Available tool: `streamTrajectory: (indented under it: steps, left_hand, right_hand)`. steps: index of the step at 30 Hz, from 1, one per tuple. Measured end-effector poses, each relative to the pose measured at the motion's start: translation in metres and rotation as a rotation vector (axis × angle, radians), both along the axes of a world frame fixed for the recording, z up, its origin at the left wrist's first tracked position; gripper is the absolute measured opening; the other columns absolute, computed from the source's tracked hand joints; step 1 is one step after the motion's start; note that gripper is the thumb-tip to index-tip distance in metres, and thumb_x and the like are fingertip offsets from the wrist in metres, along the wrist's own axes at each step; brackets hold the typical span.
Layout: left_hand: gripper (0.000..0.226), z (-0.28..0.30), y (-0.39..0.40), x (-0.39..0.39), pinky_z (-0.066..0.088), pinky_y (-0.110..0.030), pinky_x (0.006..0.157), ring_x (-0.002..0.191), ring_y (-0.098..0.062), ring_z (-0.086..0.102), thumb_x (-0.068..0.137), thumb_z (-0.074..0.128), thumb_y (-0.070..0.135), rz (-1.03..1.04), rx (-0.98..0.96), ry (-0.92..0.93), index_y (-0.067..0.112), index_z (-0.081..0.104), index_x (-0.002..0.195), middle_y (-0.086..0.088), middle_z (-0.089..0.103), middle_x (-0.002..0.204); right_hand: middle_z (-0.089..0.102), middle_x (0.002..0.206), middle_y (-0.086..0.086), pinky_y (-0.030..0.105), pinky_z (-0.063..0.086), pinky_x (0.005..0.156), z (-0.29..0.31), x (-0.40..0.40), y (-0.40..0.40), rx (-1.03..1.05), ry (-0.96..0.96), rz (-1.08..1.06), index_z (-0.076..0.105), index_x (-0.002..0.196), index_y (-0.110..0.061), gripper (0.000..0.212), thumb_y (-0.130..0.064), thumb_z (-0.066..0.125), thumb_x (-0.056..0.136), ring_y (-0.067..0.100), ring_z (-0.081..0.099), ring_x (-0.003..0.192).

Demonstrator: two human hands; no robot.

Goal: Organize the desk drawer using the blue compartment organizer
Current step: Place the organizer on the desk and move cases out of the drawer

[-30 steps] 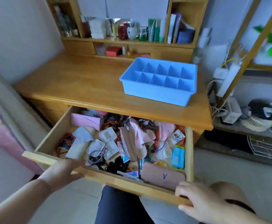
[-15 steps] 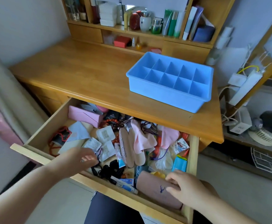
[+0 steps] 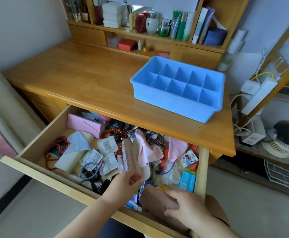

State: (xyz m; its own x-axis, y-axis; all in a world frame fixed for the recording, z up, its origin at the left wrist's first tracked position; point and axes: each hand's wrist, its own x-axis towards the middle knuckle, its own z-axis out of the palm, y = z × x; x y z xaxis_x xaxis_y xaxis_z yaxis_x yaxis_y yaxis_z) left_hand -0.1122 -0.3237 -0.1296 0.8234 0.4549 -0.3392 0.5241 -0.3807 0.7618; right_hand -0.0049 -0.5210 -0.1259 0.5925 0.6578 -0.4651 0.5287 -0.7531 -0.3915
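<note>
The blue compartment organizer (image 3: 171, 102) stands empty on the right of the wooden desk top (image 3: 88, 78). Below it the drawer (image 3: 51, 174) is pulled out and packed with loose clutter. My right hand (image 3: 186, 206) grips a brown case (image 3: 153, 199) at the drawer's front right, fingers over its far edge and thumb on its face. My left hand (image 3: 123, 184) hovers over the front middle, its fingers curled at the near end of two long beige pads (image 3: 138, 152). Whether it holds anything I cannot tell.
In the drawer lie a pink box (image 3: 83, 124), pink cloths (image 3: 149, 150), white sachets (image 3: 106, 145), hair ties (image 3: 88, 170), red beads (image 3: 112, 131) and a blue packet (image 3: 187, 180). Shelves of bottles and books (image 3: 157, 23) back the desk. A rack with cables and power strips (image 3: 259, 93) stands to the right.
Both hands left the drawer's front edge and went inside. The left hand moved right towards the beige pads. The right hand closed on the brown case.
</note>
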Motion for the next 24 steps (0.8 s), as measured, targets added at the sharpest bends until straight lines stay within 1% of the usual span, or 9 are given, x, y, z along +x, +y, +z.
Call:
streamTrajectory:
  steps: [4,7,10,13,16,18,20,22,24]
  left_hand:
    - [0.032,0.002,-0.01,-0.002,0.047,-0.009,0.072,0.082,0.001,0.06,0.089,0.062,0.034,-0.057,-0.077,0.042,0.026,0.058,0.119,0.012,0.064,0.098]
    - [0.057,0.011,-0.014,0.001,0.052,-0.03,0.09,0.098,-0.007,0.063,0.086,0.064,0.044,0.035,-0.244,-0.048,0.023,0.043,0.134,0.005,0.063,0.111]
    - [0.096,0.026,-0.027,0.002,0.051,-0.035,0.096,0.109,-0.008,0.061,0.067,0.069,0.066,0.032,-0.463,-0.155,0.034,0.018,0.142,0.006,0.055,0.127]
    - [0.107,0.038,-0.039,0.006,0.049,-0.023,0.096,0.115,0.003,0.054,0.061,0.073,0.066,0.028,-0.256,-0.268,0.035,0.012,0.144,0.014,0.046,0.135]
    - [0.088,0.05,-0.019,0.007,0.047,-0.01,0.08,0.106,0.009,0.054,0.058,0.072,0.053,0.247,-0.05,-0.419,0.043,0.027,0.133,0.021,0.05,0.123]
    - [0.07,0.059,0.011,0.004,0.047,-0.009,0.07,0.098,0.008,0.057,0.055,0.072,0.05,0.383,-0.135,-0.466,0.048,0.038,0.117,0.02,0.054,0.114]
    - [0.064,0.067,0.052,0.0,0.047,-0.012,0.06,0.082,-0.001,0.063,0.052,0.071,0.048,0.532,-0.223,-0.49,0.044,0.044,0.11,0.01,0.059,0.108]
    - [0.066,0.074,0.104,-0.004,0.048,-0.021,0.057,0.071,-0.01,0.061,0.052,0.071,0.043,0.636,-0.236,-0.534,0.036,0.047,0.113,-0.001,0.06,0.106]
    - [0.072,0.084,0.158,0.0,0.048,-0.026,0.052,0.06,-0.01,0.057,0.055,0.07,0.041,0.664,-0.161,-0.529,0.025,0.047,0.121,-0.003,0.061,0.1]
  right_hand:
    - [0.056,0.13,-0.018,0.02,0.043,0.097,0.003,0.008,-0.004,0.109,0.144,-0.143,0.049,0.135,-0.037,0.071,-0.05,0.074,0.07,0.003,0.053,0.116]
    - [0.067,0.11,-0.012,0.031,0.051,0.091,0.014,0.017,0.002,0.42,0.463,-0.444,0.056,0.123,-0.028,0.056,-0.036,0.079,0.073,0.006,0.063,0.101]
    - [0.073,0.1,0.003,0.042,0.057,0.079,0.027,0.018,0.026,0.726,0.777,-0.704,0.058,0.115,-0.022,0.045,-0.023,0.078,0.075,0.021,0.07,0.093]
    - [0.07,0.103,0.016,0.042,0.057,0.072,0.043,0.014,0.061,0.848,0.897,-0.802,0.056,0.114,-0.008,0.04,-0.011,0.073,0.079,0.034,0.068,0.093]
    - [0.074,0.098,0.003,0.032,0.057,0.066,0.063,0.016,0.093,0.834,0.878,-0.606,0.056,0.116,-0.014,0.032,-0.01,0.066,0.086,0.021,0.071,0.09]
    - [0.073,0.094,-0.019,0.015,0.052,0.066,0.071,0.026,0.107,0.786,0.673,-0.34,0.056,0.115,-0.029,0.028,-0.02,0.063,0.09,-0.001,0.068,0.088]
    - [0.063,0.098,-0.038,0.006,0.045,0.078,0.072,0.049,0.115,0.719,0.185,-0.067,0.056,0.11,-0.043,0.023,-0.037,0.06,0.088,-0.016,0.057,0.095]
    - [0.056,0.105,-0.039,0.007,0.038,0.087,0.07,0.077,0.123,0.632,-0.251,0.088,0.058,0.109,-0.045,0.023,-0.039,0.061,0.087,-0.009,0.054,0.103]
    - [0.058,0.121,-0.02,0.025,0.038,0.099,0.059,0.106,0.132,0.533,-0.434,0.116,0.065,0.116,-0.028,0.028,-0.032,0.062,0.088,0.011,0.055,0.115]
